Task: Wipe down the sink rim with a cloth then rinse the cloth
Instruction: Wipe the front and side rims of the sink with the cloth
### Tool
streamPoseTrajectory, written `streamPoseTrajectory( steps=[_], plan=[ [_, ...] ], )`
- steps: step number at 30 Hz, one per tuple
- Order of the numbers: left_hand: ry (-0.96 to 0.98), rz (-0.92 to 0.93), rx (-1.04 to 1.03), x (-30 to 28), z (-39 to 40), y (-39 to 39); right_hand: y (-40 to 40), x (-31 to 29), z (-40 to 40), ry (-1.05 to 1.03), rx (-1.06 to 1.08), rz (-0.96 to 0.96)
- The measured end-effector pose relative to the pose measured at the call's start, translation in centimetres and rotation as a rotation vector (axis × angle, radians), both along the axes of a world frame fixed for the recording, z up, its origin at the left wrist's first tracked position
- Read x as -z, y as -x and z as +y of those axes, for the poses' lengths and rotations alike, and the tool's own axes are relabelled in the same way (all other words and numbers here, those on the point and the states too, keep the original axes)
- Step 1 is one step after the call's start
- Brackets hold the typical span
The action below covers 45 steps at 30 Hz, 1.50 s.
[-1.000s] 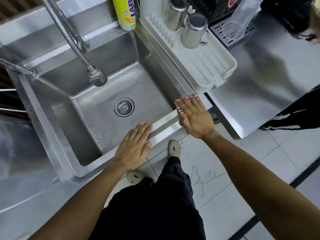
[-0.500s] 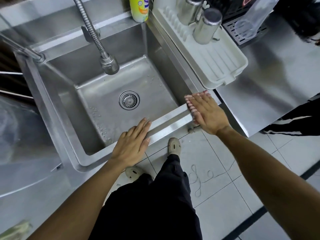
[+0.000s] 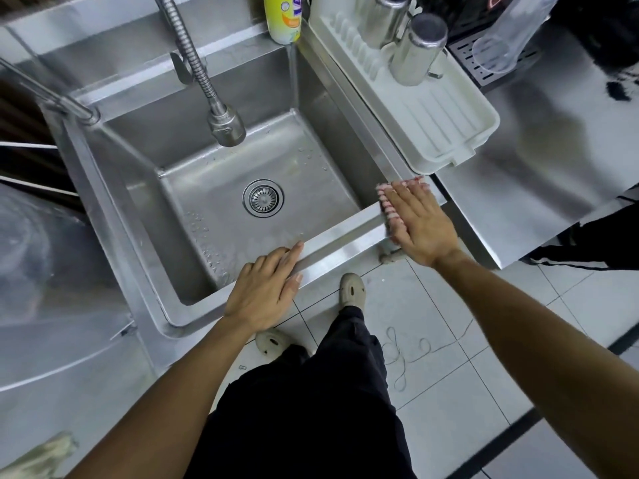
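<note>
A steel sink has a flat front rim (image 3: 340, 245) running from lower left to upper right. My right hand (image 3: 420, 223) lies flat, fingers straight, pressing a pink and white striped cloth (image 3: 386, 206) onto the rim's right corner; only the cloth's edge shows past my fingers. My left hand (image 3: 264, 292) rests flat on the rim's left part, fingers straight and holding nothing. The basin (image 3: 242, 188) is wet, with a round drain (image 3: 263, 198). A spring-neck faucet head (image 3: 226, 124) hangs over the basin's back; no water runs.
A white drying rack (image 3: 432, 122) with two steel cups (image 3: 420, 46) sits right of the sink, close to my right hand. A yellow bottle (image 3: 283, 17) stands at the back rim. Steel counters flank both sides. Another person's dark clothing (image 3: 594, 236) is at right.
The view has shifted, so the sink sits lower and further right in frame. Both hands stay flat on the front rim, the right one still on the cloth at the right corner.
</note>
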<state>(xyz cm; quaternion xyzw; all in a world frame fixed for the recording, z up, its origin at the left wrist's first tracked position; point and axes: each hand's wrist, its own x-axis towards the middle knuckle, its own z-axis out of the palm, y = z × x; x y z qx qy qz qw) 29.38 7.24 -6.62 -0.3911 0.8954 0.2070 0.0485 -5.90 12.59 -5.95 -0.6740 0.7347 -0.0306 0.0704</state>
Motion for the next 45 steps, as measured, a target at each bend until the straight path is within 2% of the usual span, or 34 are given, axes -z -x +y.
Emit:
streamPoseTrajectory(
  steps=[2,3,6,8,9,13,16,20,25,28,30,32,36,38,41,45],
  plan=[
    [-0.01,0.001,-0.01,0.0,0.0,-0.1,-4.3,-0.1,-0.1,0.058,0.14,-0.015],
    [-0.007,-0.002,-0.012,0.1,-0.1,-0.1,-7.0,0.1,-0.1,0.074,0.142,-0.038],
    [-0.003,-0.005,-0.002,0.1,-0.1,-0.1,-12.0,1.0,1.1,0.026,-0.134,-0.14],
    [-0.001,-0.002,0.012,0.1,-0.2,-0.2,-9.2,1.1,0.9,0.011,-0.281,-0.133],
    [0.004,0.001,0.012,0.2,-0.1,-0.2,-6.9,0.9,0.5,-0.013,-0.286,-0.117],
    [0.017,0.004,0.007,0.4,0.0,-0.7,2.2,-0.4,-0.2,-0.099,-0.115,-0.012],
    [0.009,-0.001,0.006,0.4,-0.2,-1.9,2.4,0.0,0.0,-0.062,-0.083,0.013],
    [-0.013,-0.023,-0.032,0.0,0.3,-4.6,-6.1,0.8,0.0,0.023,0.254,-0.035],
    [-0.034,-0.042,-0.11,-0.6,1.0,-7.3,-18.9,0.8,1.3,0.062,0.095,-0.07],
    [-0.02,-0.031,-0.145,-0.6,1.2,-7.7,-24.3,0.9,1.9,0.021,-0.108,-0.149],
    [-0.021,-0.033,-0.153,-0.5,1.2,-8.2,-23.0,1.5,1.9,0.029,-0.258,-0.172],
    [-0.021,-0.042,-0.16,-0.3,1.3,-9.0,-18.3,1.7,1.5,0.035,-0.295,-0.146],
    [0.024,-0.078,-0.127,0.0,1.5,-11.2,-7.0,0.9,0.3,-0.008,-0.075,-0.019],
    [0.073,-0.094,-0.144,-0.1,1.2,-12.6,-5.8,0.5,-0.2,-0.033,0.063,-0.001],
    [0.108,-0.116,-0.237,-0.1,0.7,-14.3,-12.4,0.2,-0.6,0.022,0.227,0.007],
    [0.087,-0.11,-0.309,0.3,0.4,-14.6,-26.5,0.1,1.3,0.017,-0.022,-0.097]
  ],
)
